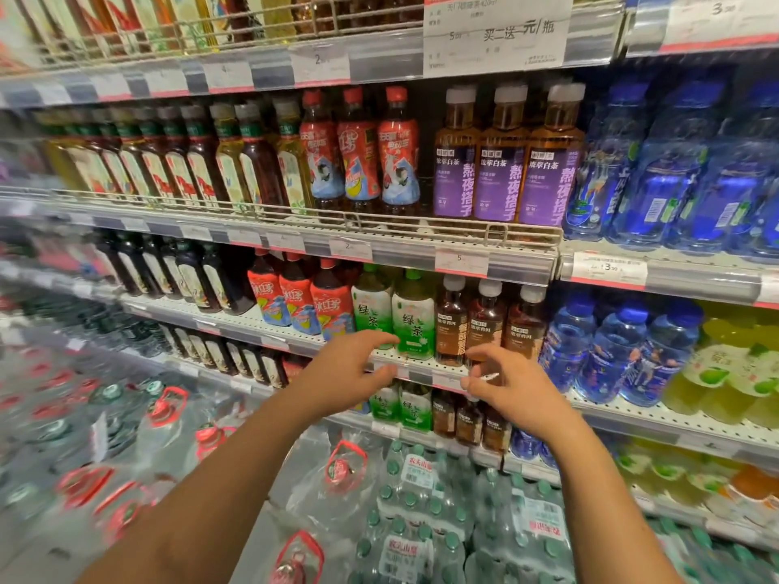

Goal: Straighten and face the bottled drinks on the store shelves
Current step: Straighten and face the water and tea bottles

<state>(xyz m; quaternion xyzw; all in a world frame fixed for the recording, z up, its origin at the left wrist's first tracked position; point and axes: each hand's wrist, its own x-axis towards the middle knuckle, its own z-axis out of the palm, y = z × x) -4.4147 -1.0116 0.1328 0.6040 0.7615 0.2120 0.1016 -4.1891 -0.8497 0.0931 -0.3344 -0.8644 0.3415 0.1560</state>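
While both bare hands reached toward the third shelf (421, 375) down, neither held anything: the left hand (341, 373) had fingers spread and loosely curved, the right hand (512, 389) fingers loosely curled, thumb apart. Between and just behind them stood two green tea bottles (413, 316), upright, long axes vertical, green-and-white labels facing outward. Beside these to the right stood three brown tea bottles (484, 322) with white caps, upright, labels forward. To the left, three red-labelled iced tea bottles (299, 301) stood upright. Further right were three blue water bottles (611, 347).
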